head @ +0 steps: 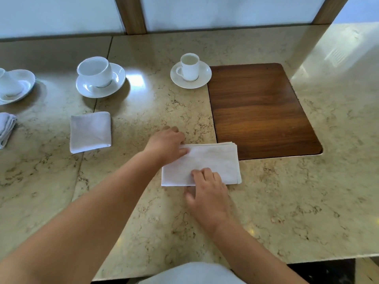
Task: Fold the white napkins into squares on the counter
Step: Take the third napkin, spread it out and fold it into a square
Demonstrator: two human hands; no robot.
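A white napkin [213,159] lies folded into a wide rectangle on the marble counter [287,201], its right end overlapping the wooden panel. My left hand [167,144] rests on its upper left corner, thumb on the cloth. My right hand [207,193] presses its fingertips on the napkin's near edge, thumb on the counter. A folded square napkin [90,132] lies to the left. Another folded napkin [6,128] is partly cut off at the left edge.
A dark wooden panel [260,109] is set into the counter at right. Three white cups on saucers stand behind: one [190,71] by the panel, a tipped one [99,77], another [12,85] far left. The counter's near edge runs below my arms.
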